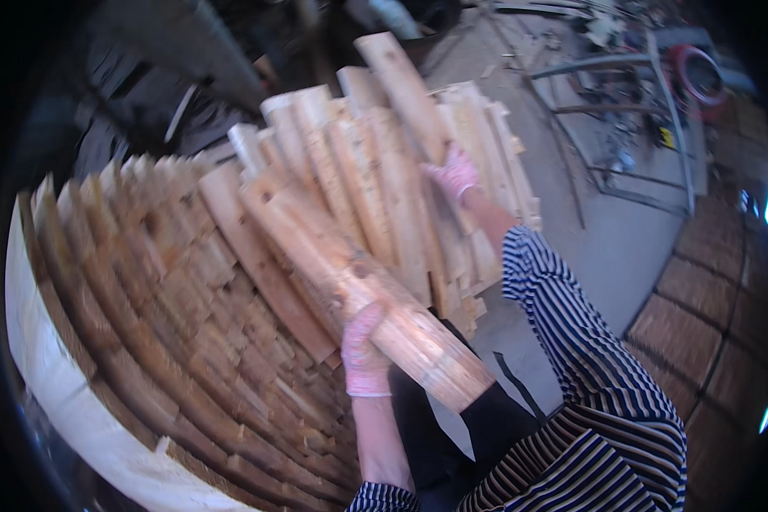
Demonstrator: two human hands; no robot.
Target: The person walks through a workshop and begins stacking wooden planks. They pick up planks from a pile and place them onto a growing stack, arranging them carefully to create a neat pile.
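Grey floor (pixel 610 230) under a metal frame (pixel 610 109); stacked wooden boards (pixel 175 282) under loose pale planks (pixel 270 269).

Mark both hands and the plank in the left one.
Left hand (pixel 366 351): head view, its gloved back.
Right hand (pixel 456 174): head view, its gloved back.
Plank in left hand (pixel 358 273): head view, upper face, near midlength.

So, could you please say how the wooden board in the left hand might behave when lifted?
The board would probably stay stiff, being thick wood. It looks fairly heavy, since it is long and broad beside the left hand. Its broad face suggests it is unlikely to roll.
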